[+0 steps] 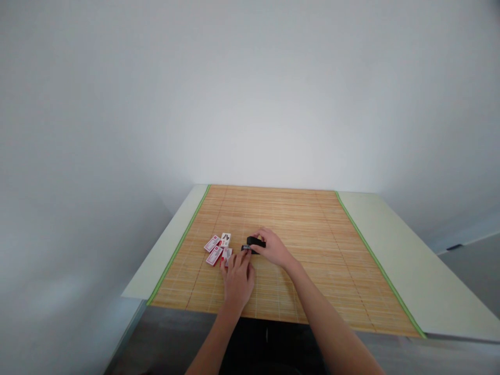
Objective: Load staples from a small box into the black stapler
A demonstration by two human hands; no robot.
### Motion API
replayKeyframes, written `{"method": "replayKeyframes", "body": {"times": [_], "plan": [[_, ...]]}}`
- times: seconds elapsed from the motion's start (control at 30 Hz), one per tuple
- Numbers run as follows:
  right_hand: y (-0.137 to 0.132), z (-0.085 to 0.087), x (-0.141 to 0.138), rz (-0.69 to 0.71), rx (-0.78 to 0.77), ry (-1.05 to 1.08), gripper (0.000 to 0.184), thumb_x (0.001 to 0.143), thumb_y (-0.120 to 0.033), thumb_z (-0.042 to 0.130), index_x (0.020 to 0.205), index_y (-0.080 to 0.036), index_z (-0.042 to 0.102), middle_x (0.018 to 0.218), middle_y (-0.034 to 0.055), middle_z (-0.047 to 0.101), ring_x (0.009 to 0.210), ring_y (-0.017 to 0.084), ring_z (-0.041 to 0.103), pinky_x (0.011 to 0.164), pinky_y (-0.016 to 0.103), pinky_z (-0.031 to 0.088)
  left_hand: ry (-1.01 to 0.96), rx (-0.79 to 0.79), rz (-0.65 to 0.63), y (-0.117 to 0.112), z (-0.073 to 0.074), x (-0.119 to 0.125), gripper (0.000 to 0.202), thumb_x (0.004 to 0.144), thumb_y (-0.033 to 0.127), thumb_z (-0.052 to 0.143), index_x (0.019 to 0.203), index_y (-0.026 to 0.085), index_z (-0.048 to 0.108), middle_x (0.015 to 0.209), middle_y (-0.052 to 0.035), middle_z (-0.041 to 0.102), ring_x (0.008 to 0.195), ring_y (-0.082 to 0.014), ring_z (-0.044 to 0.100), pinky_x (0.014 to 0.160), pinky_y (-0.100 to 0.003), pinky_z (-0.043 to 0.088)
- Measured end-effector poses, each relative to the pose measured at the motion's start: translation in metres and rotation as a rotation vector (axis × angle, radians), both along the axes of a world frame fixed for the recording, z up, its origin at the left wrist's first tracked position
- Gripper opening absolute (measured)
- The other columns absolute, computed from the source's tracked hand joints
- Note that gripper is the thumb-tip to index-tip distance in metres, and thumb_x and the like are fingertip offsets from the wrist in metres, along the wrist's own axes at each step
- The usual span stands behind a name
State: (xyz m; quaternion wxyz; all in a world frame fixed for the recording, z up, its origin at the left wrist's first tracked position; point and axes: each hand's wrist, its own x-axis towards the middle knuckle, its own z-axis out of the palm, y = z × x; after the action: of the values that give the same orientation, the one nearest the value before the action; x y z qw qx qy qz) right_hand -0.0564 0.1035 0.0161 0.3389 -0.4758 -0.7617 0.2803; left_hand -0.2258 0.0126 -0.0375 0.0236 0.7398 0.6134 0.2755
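Black object (254, 243), small and hard to identify, sits on the bamboo mat (312, 250) over the tabletop (390, 250), gripped by the right hand (273, 248). Left hand (237, 278) rests flat, fingertips on red-and-white cards (219, 249), partly hiding one.

small boxes (219, 249) lie on the mat (312, 291), left of what seems a stapler (254, 244).

Black stapler (255, 244) (small) beside red-white boxes (219, 249).
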Motion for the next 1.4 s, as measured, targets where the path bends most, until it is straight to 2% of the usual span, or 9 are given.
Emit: {"method": "replayKeyframes", "body": {"times": [0.13,0.33,0.5,0.63,0.83,1.07,1.27,1.33,1.4], "plan": [[0.004,-0.009,-0.019,-0.007,-0.02,-0.028,0.027,0.074,-0.015,0.084,0.099,-0.022,0.075,0.103,0.0045,0.069,0.104,0.023,0.06,0.093,0.035,0.045,0.013,-0.004,0.004,-0.001,0.001,-0.001,0.047,0.097,0.018,0.05,0.14,0.034,0.061,0.146,-0.0048,0.06,0.135,-0.0352,0.05,0.119,-0.066,0.02],[0.014,-0.022,-0.028,-0.06,-0.116,-0.005,0.029,0.072,-0.022,0.087,0.099,-0.022,0.077,0.1,0.0036,0.07,0.096,0.02,0.062,0.089,0.031,0.046,0.008,0.011,0.015,0.0,0.002,-0.005,0.043,0.097,0.015,0.049,0.134,0.031,0.065,0.145,-0.0057,0.061,0.137,-0.0336,0.049,0.121,-0.063,0.019],[0.016,-0.039,-0.046,-0.105,-0.261,0.102,0.033,0.076,-0.043,0.085,0.097,-0.019,0.076,0.079,-0.0003,0.069,0.071,0.015,0.061,0.067,0.025,0.05,-0.04,0.025,0.117,-0.008,0.004,-0.012,0.039,0.099,0.019,0.051,0.134,0.029,0.065,0.146,-0.0069,0.059,0.138,-0.0322,0.048,0.119,-0.057,0.026],[0.009,-0.054,-0.073,-0.162,-0.367,0.237,0.045,0.091,-0.061,0.063,0.101,-0.018,0.07,0.074,0.0001,0.068,0.058,0.014,0.06,0.048,0.023,0.05,-0.103,0.064,0.283,-0.008,0.004,-0.033,0.039,0.102,0.024,0.05,0.138,0.028,0.062,0.154,-0.0088,0.051,0.141,-0.0333,0.044,0.116,-0.055,0.03],[0.008,-0.065,-0.097,-0.236,-0.395,0.371,0.055,0.093,-0.07,0.053,0.101,-0.017,0.068,0.081,0.0043,0.067,0.059,0.017,0.061,0.039,0.025,0.05,-0.166,0.015,0.419,0.014,-0.015,-0.075,0.049,0.107,0.036,0.039,0.154,0.023,0.044,0.162,-0.0128,0.042,0.147,-0.0313,0.039,0.12,-0.054,0.027],[0.017,-0.069,-0.103,-0.234,-0.389,0.411,0.055,0.089,-0.07,0.059,0.104,-0.018,0.07,0.079,0.002,0.065,0.055,0.015,0.059,0.038,0.023,0.047,-0.136,-0.055,0.364,0.02,-0.03,-0.076,0.052,0.109,0.037,0.032,0.16,0.024,0.035,0.165,-0.0105,0.038,0.153,-0.0257,0.032,0.125,-0.055,0.02],[0.012,-0.059,-0.084,-0.235,-0.348,0.422,0.059,0.097,-0.067,0.048,0.128,-0.019,0.066,0.076,0.0015,0.068,0.055,0.016,0.061,0.049,0.027,0.054,-0.198,-0.056,0.331,0.023,-0.026,-0.085,0.051,0.108,0.037,0.035,0.157,0.025,0.041,0.164,-0.009,0.039,0.151,-0.0288,0.036,0.124,-0.057,0.025],[-0.002,-0.056,-0.057,-0.279,-0.295,0.413,0.06,0.102,-0.063,0.038,0.136,-0.02,0.062,0.084,0.0047,0.071,0.068,0.02,0.067,0.063,0.033,0.06,-0.238,-0.001,0.302,0.017,-0.018,-0.084,0.052,0.108,0.035,0.037,0.159,0.024,0.039,0.164,-0.0098,0.039,0.152,-0.0294,0.035,0.124,-0.056,0.027],[-0.025,-0.057,-0.02,-0.332,-0.225,0.391,0.056,0.102,-0.06,0.042,0.138,-0.022,0.061,0.105,0.0095,0.074,0.094,0.025,0.07,0.088,0.042,0.059,-0.271,0.088,0.265,0.005,-0.007,-0.072,0.054,0.107,0.032,0.038,0.161,0.024,0.035,0.166,-0.0101,0.036,0.154,-0.0298,0.03,0.126,-0.057,0.025]]}}
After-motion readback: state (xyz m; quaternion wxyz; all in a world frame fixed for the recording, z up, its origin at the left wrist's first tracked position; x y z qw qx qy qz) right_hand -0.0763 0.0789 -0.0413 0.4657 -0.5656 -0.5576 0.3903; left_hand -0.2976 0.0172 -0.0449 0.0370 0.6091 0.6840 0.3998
